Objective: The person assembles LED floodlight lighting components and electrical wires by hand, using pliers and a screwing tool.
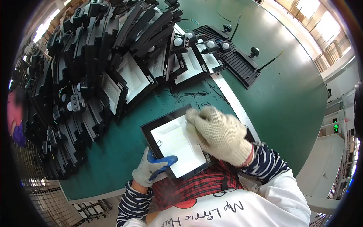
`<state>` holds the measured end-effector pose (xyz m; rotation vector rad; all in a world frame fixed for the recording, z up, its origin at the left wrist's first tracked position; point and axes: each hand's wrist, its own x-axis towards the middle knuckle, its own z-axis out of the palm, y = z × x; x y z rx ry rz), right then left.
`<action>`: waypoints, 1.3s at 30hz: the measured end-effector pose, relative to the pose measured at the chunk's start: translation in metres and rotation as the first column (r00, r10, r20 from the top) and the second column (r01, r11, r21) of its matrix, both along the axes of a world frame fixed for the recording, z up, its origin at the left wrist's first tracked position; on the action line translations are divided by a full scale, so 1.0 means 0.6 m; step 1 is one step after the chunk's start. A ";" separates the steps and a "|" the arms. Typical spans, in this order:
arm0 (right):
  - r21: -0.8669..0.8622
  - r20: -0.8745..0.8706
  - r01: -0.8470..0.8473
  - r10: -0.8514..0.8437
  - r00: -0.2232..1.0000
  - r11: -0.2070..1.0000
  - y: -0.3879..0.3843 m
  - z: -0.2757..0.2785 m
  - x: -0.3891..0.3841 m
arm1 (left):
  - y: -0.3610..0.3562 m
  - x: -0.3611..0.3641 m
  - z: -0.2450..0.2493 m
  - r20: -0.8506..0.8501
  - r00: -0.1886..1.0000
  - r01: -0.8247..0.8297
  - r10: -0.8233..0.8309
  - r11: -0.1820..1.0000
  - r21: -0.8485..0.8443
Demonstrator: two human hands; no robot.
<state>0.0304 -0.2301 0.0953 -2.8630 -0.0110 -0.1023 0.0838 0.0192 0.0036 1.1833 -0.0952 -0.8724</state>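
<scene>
Broadly, a green desk [287,87] fills the view, curving away to the right. Its left half carries a tall heap of black floodlights [94,56], leaning on one another on edge, some showing white panels. Beyond the middle lie a few ribbed housings [238,62] face down, with short cables sticking out. Thin loose wires [193,94] lie scattered on the bare green between the heap and the near edge.

At the near edge, just in front of the person's body, one floodlight [176,142] lies face up and slightly tilted, its white panel framed in black. The left hand [151,168], in a grey glove with blue coating, holds its lower left corner: the thumb lies across the frame and the fingers are tucked beneath, pinching the edge. The right hand [221,134], in a cream knit glove, rests on the upper right side of the lamp, its fingers [194,115] curled close together at the panel's top edge; whether they pinch anything I cannot tell.
</scene>
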 end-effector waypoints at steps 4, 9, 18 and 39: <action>-0.065 0.168 -0.021 0.031 0.985 0.998 -0.010 0.000 0.032 | 0.006 -0.011 -0.005 -0.017 1.000 -0.013 0.013 1.000 0.012; -0.117 0.105 -0.063 0.075 0.992 0.991 0.007 -0.003 0.006 | 0.008 -0.006 -0.017 0.058 0.997 0.045 -0.053 0.991 0.129; -0.098 0.199 0.026 -0.006 0.980 0.995 0.013 -0.010 0.019 | -0.003 -0.015 0.039 -0.123 0.992 -0.024 0.024 1.000 -0.002; 0.735 -0.149 -0.068 0.258 0.955 0.675 -0.065 -0.017 -0.093 | -0.023 0.032 -0.003 0.068 0.901 -0.390 0.428 0.870 -0.302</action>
